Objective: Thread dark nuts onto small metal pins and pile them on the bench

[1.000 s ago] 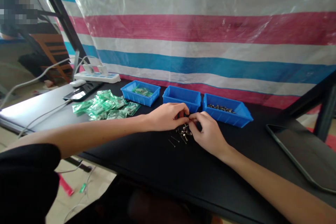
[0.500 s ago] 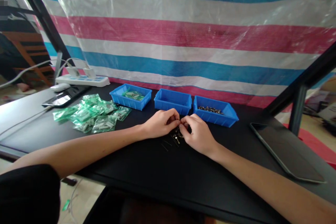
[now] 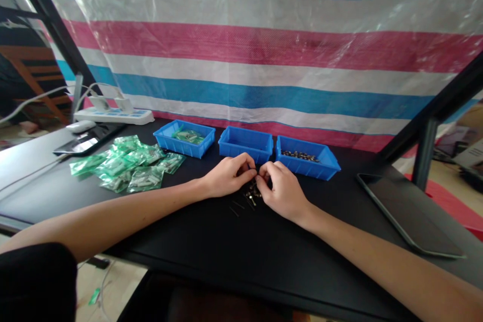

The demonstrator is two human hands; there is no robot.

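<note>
My left hand [image 3: 231,176] and my right hand [image 3: 281,188] meet fingertip to fingertip over the middle of the black table [image 3: 211,251]. Thumb and fingers of each are pinched closed; whatever lies between them is too small or too hidden to name. Just beneath the fingertips is a little heap of small brass-coloured metal parts [image 3: 252,198], partly covered by my right hand. A few thin dark pins [image 3: 238,205] lie to the left of the heap.
Behind my hands stand three blue bins: one [image 3: 184,138] with green packets, one [image 3: 246,144] showing nothing inside, one [image 3: 307,158] with small metal parts. Green plastic packets [image 3: 145,177] are piled at left, near a power strip [image 3: 116,115]. A tablet [image 3: 409,214] lies at right.
The view has shifted slightly. Both hands stay pinched together above the heap, with their fingers only slightly moved.
</note>
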